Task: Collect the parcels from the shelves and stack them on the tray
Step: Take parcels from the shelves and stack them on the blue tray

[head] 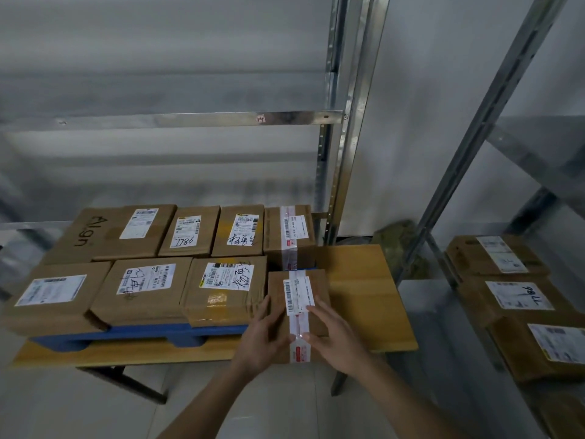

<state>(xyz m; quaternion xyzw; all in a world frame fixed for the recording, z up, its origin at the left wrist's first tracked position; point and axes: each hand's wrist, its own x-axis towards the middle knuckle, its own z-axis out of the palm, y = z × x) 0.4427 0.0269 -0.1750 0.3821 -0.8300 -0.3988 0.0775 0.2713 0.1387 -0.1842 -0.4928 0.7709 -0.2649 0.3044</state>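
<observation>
A blue tray (133,334) sits on a wooden table (361,280) and carries several brown cardboard parcels with white labels. At the tray's front right end lies a taped parcel (318,282) with a long label and white-and-red tape. My left hand (261,339) lies against its left side with the fingers stretched along the edge. My right hand (335,335) rests on its top right with flat fingers. Both thumbs meet at the tape on the near top edge. A second taped parcel (289,231) stands just behind it.
Metal shelf uprights (345,172) rise behind the table's right end. A shelf unit on the right holds three more labelled parcels (519,299). The shelves behind the tray show no parcels. A greenish bundle (395,236) lies on the floor between the units.
</observation>
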